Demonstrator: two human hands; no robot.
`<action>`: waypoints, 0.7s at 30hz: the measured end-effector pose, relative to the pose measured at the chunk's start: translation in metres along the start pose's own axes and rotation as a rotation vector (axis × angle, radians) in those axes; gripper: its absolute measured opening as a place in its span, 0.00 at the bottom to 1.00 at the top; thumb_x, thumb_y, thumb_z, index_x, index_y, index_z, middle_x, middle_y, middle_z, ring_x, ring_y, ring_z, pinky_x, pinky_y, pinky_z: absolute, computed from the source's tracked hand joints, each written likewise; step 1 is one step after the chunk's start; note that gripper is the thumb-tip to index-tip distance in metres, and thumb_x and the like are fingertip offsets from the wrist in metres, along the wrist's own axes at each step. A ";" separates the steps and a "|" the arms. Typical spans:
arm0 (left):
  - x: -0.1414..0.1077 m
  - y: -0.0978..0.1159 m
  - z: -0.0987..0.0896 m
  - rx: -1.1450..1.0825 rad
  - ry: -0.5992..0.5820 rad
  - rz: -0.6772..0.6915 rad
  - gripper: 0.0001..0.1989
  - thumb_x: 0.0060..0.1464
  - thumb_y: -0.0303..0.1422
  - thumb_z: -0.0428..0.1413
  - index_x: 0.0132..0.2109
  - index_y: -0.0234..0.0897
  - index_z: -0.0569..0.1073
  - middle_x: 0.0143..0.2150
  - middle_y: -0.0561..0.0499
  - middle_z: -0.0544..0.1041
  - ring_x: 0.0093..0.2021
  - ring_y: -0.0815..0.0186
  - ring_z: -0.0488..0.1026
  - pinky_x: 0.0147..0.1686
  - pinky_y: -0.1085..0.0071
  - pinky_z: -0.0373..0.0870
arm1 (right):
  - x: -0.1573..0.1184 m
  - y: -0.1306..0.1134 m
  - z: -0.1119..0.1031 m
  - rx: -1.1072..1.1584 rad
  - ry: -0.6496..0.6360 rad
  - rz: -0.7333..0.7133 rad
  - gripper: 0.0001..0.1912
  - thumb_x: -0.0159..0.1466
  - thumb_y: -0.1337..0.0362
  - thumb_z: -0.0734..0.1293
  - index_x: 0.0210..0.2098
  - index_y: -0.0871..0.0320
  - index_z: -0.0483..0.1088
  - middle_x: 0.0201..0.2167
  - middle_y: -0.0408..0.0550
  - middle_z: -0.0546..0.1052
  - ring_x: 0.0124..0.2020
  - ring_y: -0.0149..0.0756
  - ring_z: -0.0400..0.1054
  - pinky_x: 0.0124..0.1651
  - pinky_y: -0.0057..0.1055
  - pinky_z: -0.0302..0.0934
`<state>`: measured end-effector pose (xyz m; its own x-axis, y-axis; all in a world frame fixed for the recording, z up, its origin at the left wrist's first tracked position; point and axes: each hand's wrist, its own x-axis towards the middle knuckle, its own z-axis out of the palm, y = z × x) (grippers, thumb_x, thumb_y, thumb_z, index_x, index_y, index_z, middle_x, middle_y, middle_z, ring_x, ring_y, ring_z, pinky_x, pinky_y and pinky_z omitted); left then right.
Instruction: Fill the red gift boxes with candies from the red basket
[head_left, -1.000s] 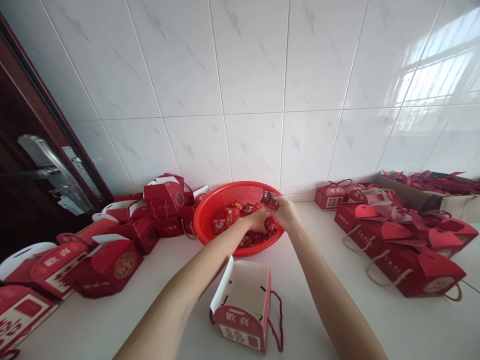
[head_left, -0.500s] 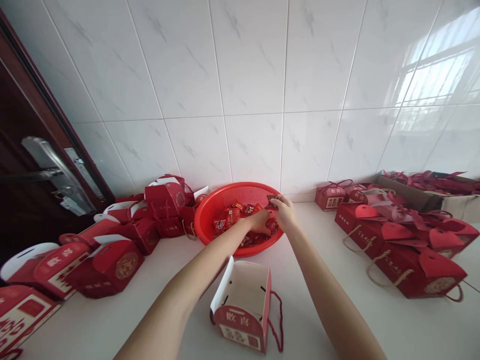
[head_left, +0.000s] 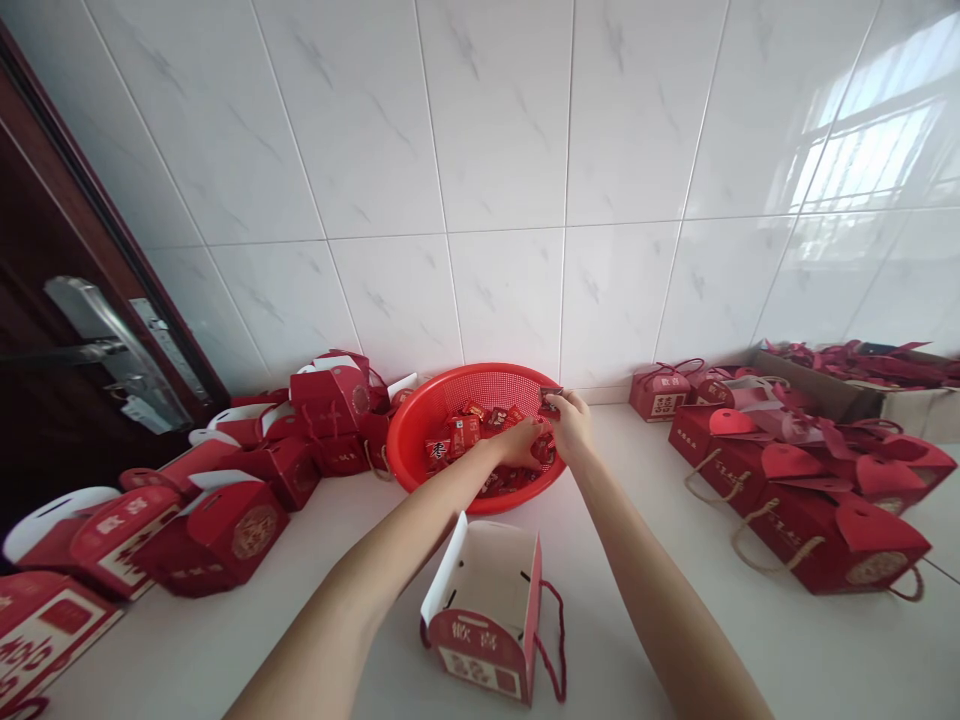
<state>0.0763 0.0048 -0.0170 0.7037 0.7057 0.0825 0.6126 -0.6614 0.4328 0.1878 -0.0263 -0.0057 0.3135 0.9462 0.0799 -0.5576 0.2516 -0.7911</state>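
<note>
In the head view a red plastic basket holds several wrapped candies, mostly red. My left hand is down inside the basket at its right side, fingers curled round a red wrapped candy; part of it is hidden. Over the right rim, my right hand pinches a dark wrapped candy between thumb and fingers. Both hands are close together. In front of the basket stands an open red gift box, its pale inside facing up and a dark red cord handle on its right side.
Red gift boxes, several with raised flaps, crowd the left by a door handle. More red boxes with rope handles stand at right, before a carton of dark red ribbons. A tiled wall rises behind the basket.
My right hand has shifted slightly, and the dark candy in its fingers shows more above the rim. My left hand stays in the basket. The open box has not moved.
</note>
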 end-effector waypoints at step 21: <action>0.002 -0.021 -0.031 -0.692 0.455 -0.149 0.30 0.53 0.28 0.62 0.62 0.38 0.65 0.45 0.45 0.79 0.39 0.64 0.79 0.42 0.64 0.77 | 0.005 0.004 -0.002 0.084 -0.124 0.093 0.12 0.47 0.64 0.76 0.22 0.57 0.69 0.22 0.43 0.75 0.25 0.34 0.70 0.28 0.30 0.66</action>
<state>0.0541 0.0279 0.0023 0.3287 0.9048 0.2707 0.2242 -0.3532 0.9083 0.1885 -0.0204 -0.0094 0.1633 0.9827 0.0875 -0.6433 0.1733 -0.7458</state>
